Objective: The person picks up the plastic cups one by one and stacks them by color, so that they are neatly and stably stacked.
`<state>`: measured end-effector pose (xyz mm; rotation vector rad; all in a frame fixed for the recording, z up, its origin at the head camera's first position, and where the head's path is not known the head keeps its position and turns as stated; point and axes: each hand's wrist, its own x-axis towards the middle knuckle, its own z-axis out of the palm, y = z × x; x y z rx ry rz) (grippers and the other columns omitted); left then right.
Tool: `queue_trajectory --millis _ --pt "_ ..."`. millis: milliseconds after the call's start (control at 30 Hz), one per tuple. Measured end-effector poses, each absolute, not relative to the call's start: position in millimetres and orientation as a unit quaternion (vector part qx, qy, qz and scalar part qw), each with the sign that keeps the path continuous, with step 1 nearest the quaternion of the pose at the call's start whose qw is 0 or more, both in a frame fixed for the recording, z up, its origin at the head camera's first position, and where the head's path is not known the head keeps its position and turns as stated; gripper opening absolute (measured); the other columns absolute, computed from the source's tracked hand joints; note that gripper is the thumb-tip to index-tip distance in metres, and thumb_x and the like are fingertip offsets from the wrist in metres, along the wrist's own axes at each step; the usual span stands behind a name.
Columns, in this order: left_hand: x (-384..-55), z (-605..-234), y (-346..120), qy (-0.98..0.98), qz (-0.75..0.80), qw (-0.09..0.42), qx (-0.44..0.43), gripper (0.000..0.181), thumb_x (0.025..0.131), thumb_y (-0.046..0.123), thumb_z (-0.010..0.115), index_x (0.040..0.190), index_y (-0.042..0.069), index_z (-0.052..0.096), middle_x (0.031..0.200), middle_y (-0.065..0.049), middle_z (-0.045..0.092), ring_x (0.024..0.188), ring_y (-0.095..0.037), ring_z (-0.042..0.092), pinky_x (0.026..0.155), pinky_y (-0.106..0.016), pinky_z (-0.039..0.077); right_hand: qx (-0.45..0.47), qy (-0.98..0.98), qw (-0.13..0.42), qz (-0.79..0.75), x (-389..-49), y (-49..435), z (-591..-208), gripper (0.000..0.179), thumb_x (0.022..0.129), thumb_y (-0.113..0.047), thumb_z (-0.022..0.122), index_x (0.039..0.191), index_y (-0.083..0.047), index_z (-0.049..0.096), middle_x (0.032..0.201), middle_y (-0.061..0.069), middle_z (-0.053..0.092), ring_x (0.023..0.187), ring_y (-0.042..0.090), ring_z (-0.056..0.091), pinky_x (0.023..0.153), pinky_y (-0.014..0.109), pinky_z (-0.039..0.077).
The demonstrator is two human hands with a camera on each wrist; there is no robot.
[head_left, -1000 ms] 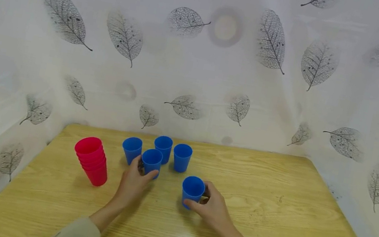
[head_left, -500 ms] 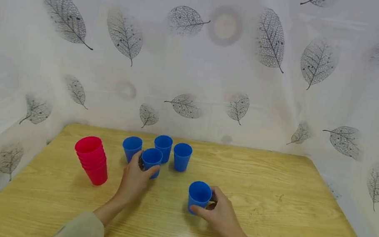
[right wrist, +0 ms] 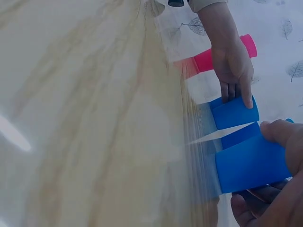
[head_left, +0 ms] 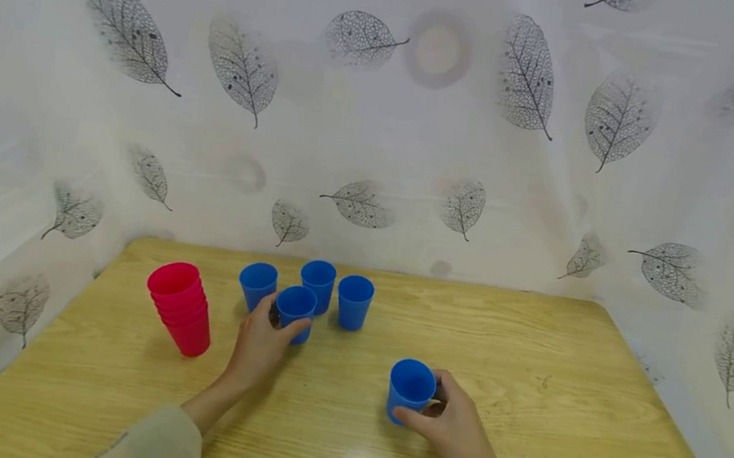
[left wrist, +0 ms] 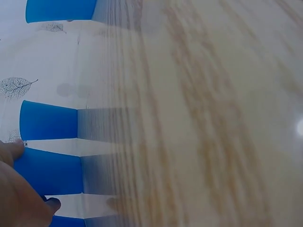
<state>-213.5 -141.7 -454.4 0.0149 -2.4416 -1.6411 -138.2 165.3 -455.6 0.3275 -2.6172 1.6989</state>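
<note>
My left hand [head_left: 261,345] grips a blue cup [head_left: 297,305] at the front of a small group, its thumb on the near side. Right behind it stand several other blue cups, one at the left [head_left: 257,283], one in the middle [head_left: 317,282] and one at the right [head_left: 354,304]. Farther right and nearer the front, my right hand [head_left: 461,426] holds another blue cup [head_left: 410,392], upright, between thumb and fingers. The right wrist view shows that cup [right wrist: 251,161] with its base at the tabletop; whether it touches is hard to tell.
A leaning-looking stack of red cups [head_left: 179,308] stands left of the left hand. The wooden table [head_left: 534,365] ends at a leaf-patterned white curtain [head_left: 418,148] behind and on both sides. A light glare lies at the front.
My right hand has moved right and slightly toward the front with its blue cup, away from the group. The left hand keeps its grip in the same place.
</note>
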Motion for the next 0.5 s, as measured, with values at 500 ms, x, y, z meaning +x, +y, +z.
queue_trajectory --millis 500 --pt "-199 -446 -136 -0.815 -0.574 0.08 -0.01 0.069 0.095 0.017 0.078 0.148 -0.006 0.042 0.15 -0.029 0.05 0.139 -0.043 0.048 0.112 -0.052 0.043 0.092 -0.827 0.013 0.554 -131 182 -458 0.059 0.083 -0.014 0.088 0.129 0.006 0.057 0.113 0.015 0.071 0.094 0.019 0.068 0.076 0.026 0.059"
